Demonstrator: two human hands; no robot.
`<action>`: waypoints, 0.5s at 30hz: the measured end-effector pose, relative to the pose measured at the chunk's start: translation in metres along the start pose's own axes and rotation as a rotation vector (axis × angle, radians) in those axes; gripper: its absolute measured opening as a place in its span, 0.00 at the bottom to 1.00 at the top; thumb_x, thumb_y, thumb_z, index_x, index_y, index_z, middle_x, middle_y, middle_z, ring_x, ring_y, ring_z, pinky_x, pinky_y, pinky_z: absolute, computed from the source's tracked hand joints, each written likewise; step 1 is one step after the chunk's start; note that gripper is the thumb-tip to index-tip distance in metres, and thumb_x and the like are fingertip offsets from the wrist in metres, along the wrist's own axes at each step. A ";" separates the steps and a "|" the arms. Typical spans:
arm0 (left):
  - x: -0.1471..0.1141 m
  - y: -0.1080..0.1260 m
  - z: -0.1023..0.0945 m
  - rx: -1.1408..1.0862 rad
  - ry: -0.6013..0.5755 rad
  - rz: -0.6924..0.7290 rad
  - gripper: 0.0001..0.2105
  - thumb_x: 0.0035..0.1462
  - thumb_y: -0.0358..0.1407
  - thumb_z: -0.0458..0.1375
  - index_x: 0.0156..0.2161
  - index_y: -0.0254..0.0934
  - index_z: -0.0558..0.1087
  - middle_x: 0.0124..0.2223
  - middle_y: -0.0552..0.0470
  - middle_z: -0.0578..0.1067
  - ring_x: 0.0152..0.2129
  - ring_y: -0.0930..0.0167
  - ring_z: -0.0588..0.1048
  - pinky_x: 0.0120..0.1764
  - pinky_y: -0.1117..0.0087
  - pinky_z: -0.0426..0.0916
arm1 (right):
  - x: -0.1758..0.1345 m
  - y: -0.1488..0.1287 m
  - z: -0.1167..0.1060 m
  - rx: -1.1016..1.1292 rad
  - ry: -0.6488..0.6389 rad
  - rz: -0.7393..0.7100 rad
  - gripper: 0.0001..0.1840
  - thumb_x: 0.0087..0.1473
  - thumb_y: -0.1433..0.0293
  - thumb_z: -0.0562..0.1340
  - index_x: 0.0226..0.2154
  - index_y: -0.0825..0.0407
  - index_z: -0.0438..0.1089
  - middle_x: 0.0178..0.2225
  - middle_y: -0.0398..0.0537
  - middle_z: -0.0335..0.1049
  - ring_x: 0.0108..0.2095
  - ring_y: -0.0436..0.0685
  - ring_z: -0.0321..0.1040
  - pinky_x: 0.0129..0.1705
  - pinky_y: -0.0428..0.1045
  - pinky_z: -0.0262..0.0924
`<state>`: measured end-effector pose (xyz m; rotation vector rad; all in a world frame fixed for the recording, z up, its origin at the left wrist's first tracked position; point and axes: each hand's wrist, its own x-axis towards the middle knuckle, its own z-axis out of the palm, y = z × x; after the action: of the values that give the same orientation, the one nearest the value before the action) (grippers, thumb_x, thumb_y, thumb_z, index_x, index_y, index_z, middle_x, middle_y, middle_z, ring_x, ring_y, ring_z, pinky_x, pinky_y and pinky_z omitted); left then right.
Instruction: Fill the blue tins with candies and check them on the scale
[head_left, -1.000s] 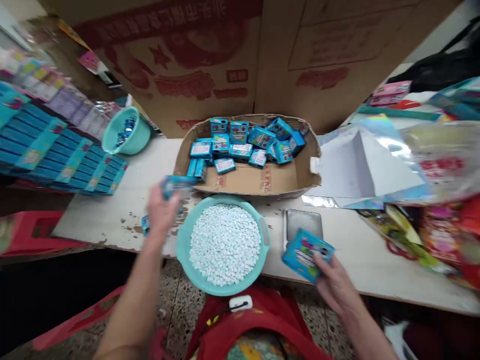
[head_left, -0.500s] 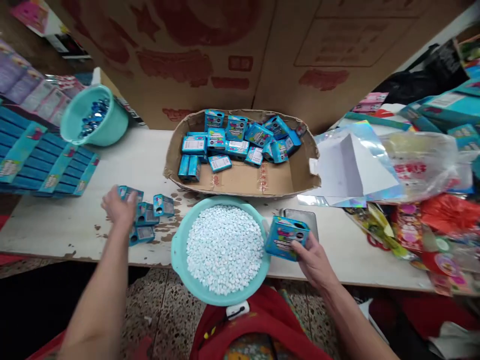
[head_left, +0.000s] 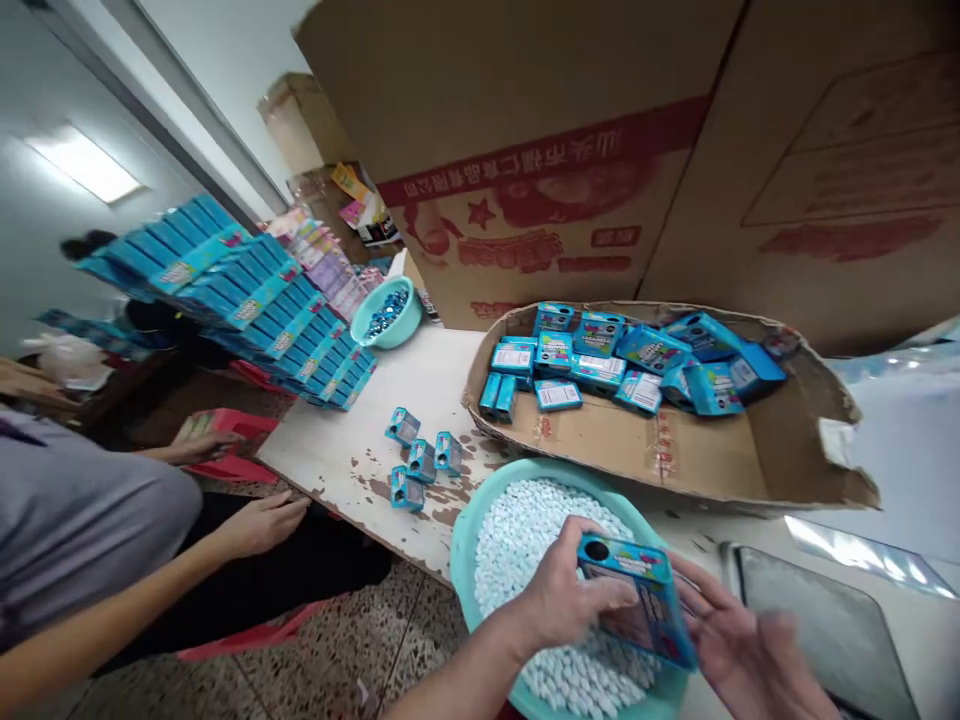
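Observation:
My left hand [head_left: 566, 595] grips a blue candy box [head_left: 649, 620] by its left end, thumb across its front. The box is tilted above a turquoise basin [head_left: 466, 520] full of small white candies [head_left: 525, 530]. It has a clear window, and a dark round spot on its top part. Close against the box's right side is my right hand [head_left: 739, 640], fingers stretched out and thumb blurred; whether it bears any weight I cannot tell. Several small blue boxes [head_left: 420, 460] stand on the table left of the basin.
Behind the basin, a cut-down cardboard tray [head_left: 705, 470] holds several blue boxes. A flat grey metal object [head_left: 817, 620] lies at right. Stacked blue cartons [head_left: 277, 310] and a small turquoise bucket [head_left: 405, 325] stand at left. A seated co-worker's hand [head_left: 262, 520] is near the table edge.
The view has swung left, showing a co-worker. My left hand has left the small boxes on the table and now holds the box that my right hand held; my right hand's fingers have opened.

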<state>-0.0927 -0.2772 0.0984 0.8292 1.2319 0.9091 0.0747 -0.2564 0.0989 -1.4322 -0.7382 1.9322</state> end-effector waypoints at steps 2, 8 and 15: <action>-0.006 -0.004 0.001 0.086 0.017 0.029 0.28 0.45 0.47 0.64 0.49 0.38 0.63 0.38 0.49 0.70 0.36 0.67 0.69 0.42 0.64 0.64 | 0.022 0.012 -0.015 -0.135 -0.008 0.001 0.32 0.21 0.50 0.72 0.32 0.47 0.75 0.36 0.55 0.78 0.40 0.73 0.73 0.42 0.60 0.69; -0.021 -0.075 -0.026 0.696 0.471 -0.096 0.34 0.56 0.51 0.48 0.64 0.38 0.51 0.66 0.38 0.48 0.64 0.60 0.45 0.63 0.58 0.37 | 0.020 0.011 -0.045 -0.099 0.005 0.032 0.30 0.27 0.55 0.73 0.35 0.49 0.72 0.36 0.51 0.78 0.39 0.69 0.75 0.43 0.58 0.71; 0.004 -0.106 -0.019 0.834 0.854 -0.385 0.32 0.54 0.53 0.49 0.61 0.38 0.58 0.65 0.35 0.52 0.64 0.54 0.45 0.63 0.55 0.37 | 0.015 0.008 -0.075 0.042 0.007 0.037 0.29 0.30 0.59 0.74 0.37 0.51 0.70 0.32 0.47 0.78 0.32 0.65 0.76 0.37 0.56 0.73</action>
<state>-0.0982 -0.3167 -0.0019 0.7937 2.5153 0.3879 0.1424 -0.2448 0.0645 -1.4361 -0.6684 1.9580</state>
